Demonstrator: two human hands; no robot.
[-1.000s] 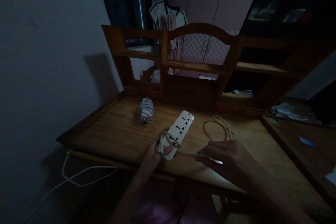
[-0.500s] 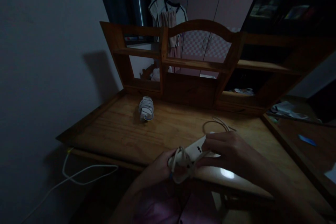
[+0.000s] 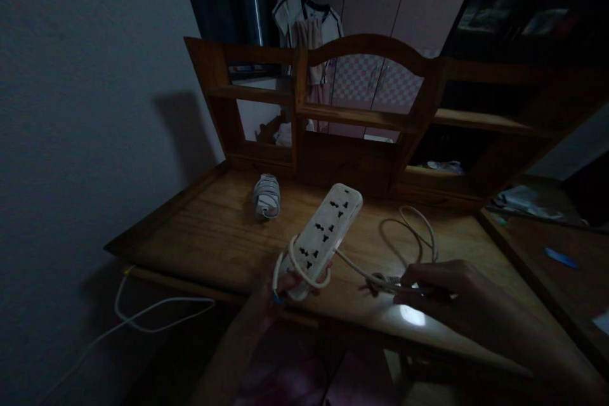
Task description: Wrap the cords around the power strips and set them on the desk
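By desk's front edge (image 3: 190, 290) | left fingers (image 3: 288, 281) clamped on power strip (image 3: 316, 235) | right fingers (image 3: 421, 272) pinching cord (image 3: 353, 264) | desktop (image 3: 204, 235) stretches leftward

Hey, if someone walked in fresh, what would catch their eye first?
Probably the white power strip, held in the left hand with cord looped over its near end. A bright patch of light on the wooden desk, just below the right hand gripping cord, comes next. Farther back left sits a wound cable bundle.

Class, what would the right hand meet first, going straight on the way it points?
For the right hand, probably the plug just ahead, then perhaps the power strip; depth is unclear.
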